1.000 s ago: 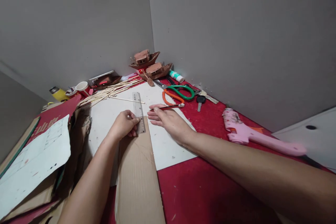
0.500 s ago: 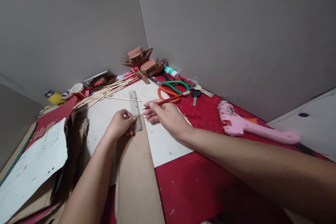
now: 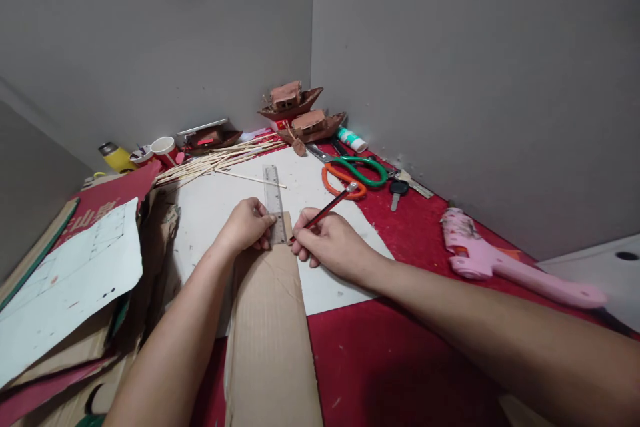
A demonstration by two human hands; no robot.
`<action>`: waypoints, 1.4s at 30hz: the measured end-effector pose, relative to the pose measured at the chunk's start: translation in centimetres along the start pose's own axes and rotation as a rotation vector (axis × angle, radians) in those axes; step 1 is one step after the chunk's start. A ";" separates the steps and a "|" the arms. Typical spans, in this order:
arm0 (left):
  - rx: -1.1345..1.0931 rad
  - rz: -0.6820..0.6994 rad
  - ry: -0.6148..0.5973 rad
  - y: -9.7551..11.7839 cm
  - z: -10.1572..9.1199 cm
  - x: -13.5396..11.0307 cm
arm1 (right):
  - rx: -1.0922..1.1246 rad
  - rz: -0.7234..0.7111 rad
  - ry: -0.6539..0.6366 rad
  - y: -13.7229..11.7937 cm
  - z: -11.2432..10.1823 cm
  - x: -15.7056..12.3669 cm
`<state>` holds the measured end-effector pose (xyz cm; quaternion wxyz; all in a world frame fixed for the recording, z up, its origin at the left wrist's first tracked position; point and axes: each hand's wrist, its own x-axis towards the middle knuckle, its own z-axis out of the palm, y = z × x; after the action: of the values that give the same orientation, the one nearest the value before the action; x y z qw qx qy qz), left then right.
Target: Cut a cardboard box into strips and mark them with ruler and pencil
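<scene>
A long strip of brown cardboard (image 3: 267,320) lies on a white board (image 3: 215,203) over a red table top. A clear plastic ruler (image 3: 273,192) lies along the far end of the strip. My left hand (image 3: 247,225) is closed, its fingers pressing the ruler's near end down on the cardboard. My right hand (image 3: 325,240) grips a red pencil (image 3: 325,207), whose tip rests at the cardboard's far right corner beside the ruler.
Green and orange scissors (image 3: 353,173), keys (image 3: 400,185) and a pink glue gun (image 3: 495,260) lie to the right. Brown model boats (image 3: 303,110), a bundle of thin wooden sticks (image 3: 215,160) and cups stand near the wall corner. Paper and cardboard scraps (image 3: 65,273) pile at the left.
My right hand picked the pencil up off the board, turned it and brought its tip down to the cardboard by the ruler. The left hand stayed on the ruler.
</scene>
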<state>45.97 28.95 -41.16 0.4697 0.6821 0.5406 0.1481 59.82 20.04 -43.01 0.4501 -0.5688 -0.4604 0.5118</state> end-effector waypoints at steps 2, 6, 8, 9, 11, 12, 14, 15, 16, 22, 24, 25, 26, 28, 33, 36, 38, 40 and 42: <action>-0.002 -0.003 -0.001 -0.2 0.0 0.1 | -0.014 -0.026 -0.001 0.2 0.0 0.0; -0.002 -0.005 -0.007 -0.2 0.1 0.0 | -0.045 -0.053 -0.012 0.6 0.1 -0.1; -0.005 -0.011 -0.013 -0.2 0.1 0.0 | -0.062 -0.070 -0.011 0.8 0.1 -0.1; -0.007 -0.014 -0.015 -0.1 0.1 0.0 | -0.074 -0.084 -0.013 1.0 0.1 -0.2; -0.006 -0.020 -0.014 -0.1 0.2 0.0 | -0.119 -0.138 -0.018 1.3 0.1 -0.2; -0.006 -0.021 -0.015 -0.2 0.2 0.0 | -0.155 -0.178 -0.018 1.4 0.1 -0.2; -0.002 -0.018 -0.016 -0.2 0.2 0.1 | -0.250 -0.273 -0.006 1.5 0.0 -0.2; 0.003 -0.016 -0.016 -0.3 0.2 0.1 | -0.304 -0.318 0.005 1.6 0.0 -0.2; 0.007 -0.013 -0.018 -0.3 0.2 0.1 | -0.355 -0.356 0.014 1.6 0.0 -0.3; 0.004 -0.012 -0.023 -0.3 0.2 0.0 | -0.569 -0.465 0.065 1.4 0.1 -0.7; 0.000 -0.015 -0.024 -0.2 0.2 0.0 | -0.584 -0.472 0.079 1.3 0.1 -0.8; -0.001 -0.018 -0.024 -0.2 0.2 0.0 | -0.581 -0.469 0.085 1.3 0.1 -0.8; -0.004 -0.022 -0.024 -0.1 0.2 -0.1 | -0.574 -0.461 0.091 1.3 0.1 -0.8; -0.016 -0.026 -0.017 -0.1 0.2 -0.1 | -0.539 -0.428 0.083 1.3 0.1 -0.8; -0.064 -0.032 0.011 -0.1 0.3 -0.2 | -0.462 -0.374 0.022 1.2 0.1 -0.9; -0.065 -0.035 0.014 -0.1 0.3 -0.2 | -0.522 -0.397 0.046 1.1 0.1 -0.9; -0.046 -0.034 0.011 -0.1 0.3 -0.2 | -0.555 -0.390 0.077 1.0 0.1 -1.0; -0.030 -0.035 0.004 -0.1 0.3 -0.2 | -0.545 -0.375 0.085 1.0 0.0 -0.9; -0.026 -0.036 -0.003 -0.1 0.2 -0.2 | -0.488 -0.356 0.063 1.1 0.0 -0.8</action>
<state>45.99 28.65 -41.32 0.4817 0.6663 0.5503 0.1455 59.81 19.06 -43.93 0.3968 -0.5861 -0.6481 0.2810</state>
